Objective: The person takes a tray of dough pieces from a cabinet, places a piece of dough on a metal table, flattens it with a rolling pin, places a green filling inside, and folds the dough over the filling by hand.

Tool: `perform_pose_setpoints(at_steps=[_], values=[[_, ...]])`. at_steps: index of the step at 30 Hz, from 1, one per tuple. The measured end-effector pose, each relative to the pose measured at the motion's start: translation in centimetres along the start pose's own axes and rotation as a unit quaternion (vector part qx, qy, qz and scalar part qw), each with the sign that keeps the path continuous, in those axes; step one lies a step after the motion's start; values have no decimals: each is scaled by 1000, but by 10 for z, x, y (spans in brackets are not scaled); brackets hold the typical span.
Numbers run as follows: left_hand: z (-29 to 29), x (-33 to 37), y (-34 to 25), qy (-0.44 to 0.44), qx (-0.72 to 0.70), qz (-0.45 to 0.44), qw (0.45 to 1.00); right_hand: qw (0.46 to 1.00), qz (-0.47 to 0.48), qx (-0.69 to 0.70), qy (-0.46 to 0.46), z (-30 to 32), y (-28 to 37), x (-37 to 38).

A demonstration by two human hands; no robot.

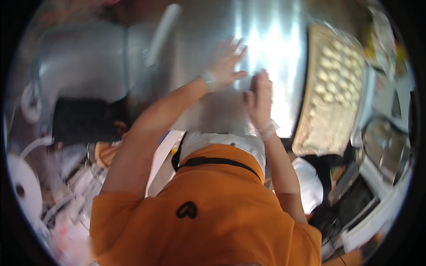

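Note:
My left hand (226, 64) is over the steel worktop (195, 26) with its fingers spread and nothing visible in it. Close by on its right, my right hand (261, 99) is held more edge-on, fingers stretched out and thumb apart. A dark patch shows beside its fingers; whether it is shadow or a thing, I cannot tell. Both hands are somewhat blurred, and I cannot make out whether they touch the steel. To the right lies a long tray (306, 95) with a light brown rim, bearing rows of small pale dough pieces (335, 73).
A white stick-like bar (163, 35) lies beyond my left forearm. Further left are a grey metal panel (84, 62) and a black object (80, 119). A round metal vessel (387, 146) stands at the right, and a white roll (21, 186) at the lower left.

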State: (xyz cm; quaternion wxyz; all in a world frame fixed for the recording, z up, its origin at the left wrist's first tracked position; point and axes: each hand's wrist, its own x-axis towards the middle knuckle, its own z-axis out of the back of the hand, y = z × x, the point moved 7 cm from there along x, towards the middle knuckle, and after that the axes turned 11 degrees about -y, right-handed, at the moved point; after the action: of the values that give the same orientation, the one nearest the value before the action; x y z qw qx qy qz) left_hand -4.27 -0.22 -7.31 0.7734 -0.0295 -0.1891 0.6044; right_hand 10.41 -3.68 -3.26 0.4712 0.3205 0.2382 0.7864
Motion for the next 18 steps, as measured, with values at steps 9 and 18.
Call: perform_pose_setpoints(at_steps=[9,18], values=[[-7,12,4,26,-23,-1,999,999,-42,-26,-20,16,0,-1],[1,-5,-4,77,72,-4,994,997,-65,-19,-27,22,-9,-14]])
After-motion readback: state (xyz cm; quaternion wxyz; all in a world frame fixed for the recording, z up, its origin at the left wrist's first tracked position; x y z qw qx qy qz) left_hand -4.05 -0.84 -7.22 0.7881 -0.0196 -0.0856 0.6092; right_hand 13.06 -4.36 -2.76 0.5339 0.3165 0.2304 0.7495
